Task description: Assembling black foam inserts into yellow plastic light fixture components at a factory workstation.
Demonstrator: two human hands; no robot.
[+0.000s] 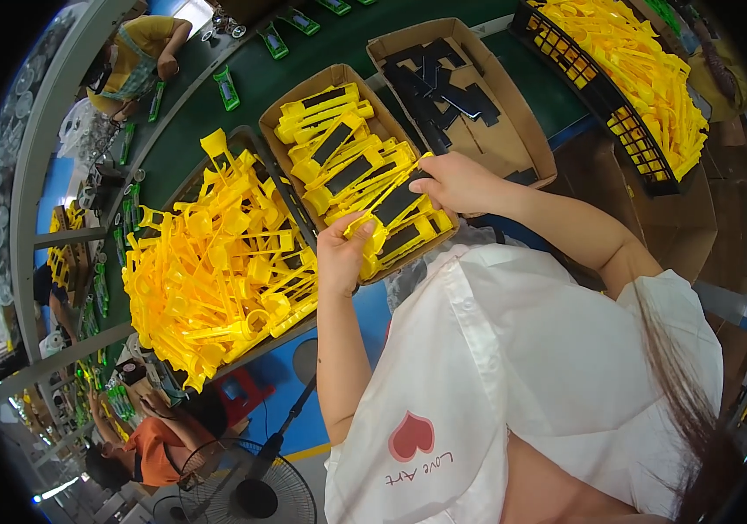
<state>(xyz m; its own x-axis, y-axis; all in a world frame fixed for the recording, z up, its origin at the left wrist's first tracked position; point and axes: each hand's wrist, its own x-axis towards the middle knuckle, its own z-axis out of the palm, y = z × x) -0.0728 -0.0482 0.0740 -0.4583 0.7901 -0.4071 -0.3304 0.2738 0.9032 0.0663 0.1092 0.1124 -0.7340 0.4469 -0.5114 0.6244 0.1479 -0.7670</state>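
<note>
Above the near half of a cardboard box point(377, 106), a yellow plastic piece point(398, 203) with a black panel; left hand point(344, 253) pinches its lower-left end, right hand point(459, 182) grips its upper-right end, fingers closed.

On my feed, green-framed pieces point(227, 87) lie spaced out along the dark green counter point(183, 113). Near its far edge I see a co-worker in a yellow top and checked apron point(139, 74), with crumpled clear plastic point(81, 129) close by. A grey metal frame point(27, 157) curves up the left. Lower down I make out a co-worker in orange point(160, 450), a red stool point(238, 397) on blue floor point(284, 397), and a black-grilled fan point(254, 498).
</note>
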